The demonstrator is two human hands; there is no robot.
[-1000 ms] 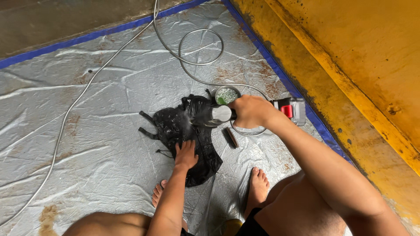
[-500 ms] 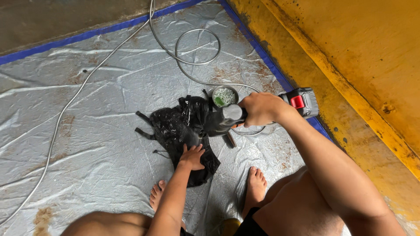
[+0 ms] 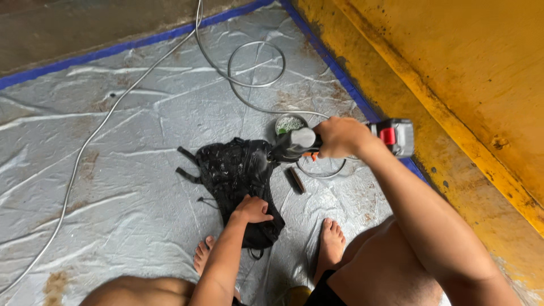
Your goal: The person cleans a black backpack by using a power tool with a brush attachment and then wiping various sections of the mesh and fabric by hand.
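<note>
Black fabric, a small backpack with straps sticking out to its left, lies at the middle of the frame on a crinkled silver tarp edged with blue tape. The left hand presses down on the bag's lower half, fingers bent and curled onto the cloth, pinning it rather than gripping it. The right hand is wrapped fully around the handle of a cordless power tool; its grey nose points left toward the bag's upper right edge, and its grey battery with a red tab juts out to the right of the fist.

Against the picture from a second ago, the tool has come up off the tarp: then its battery end lay on the sheet at the right of the bag, with the hand just closing over it, and now it is held level above the bag's corner. The left hand has stayed on the lower part of the backpack, shifted only slightly.

Just behind the tool's nose sits a small round tin of pale green bits. A short dark bar lies on the tarp just right of the bag. A thin grey cable loops across the upper part of the sheet. Two bare feet rest on the tarp at the bottom, one on each side of the bag's lower end. A yellow painted surface fills the right side.
</note>
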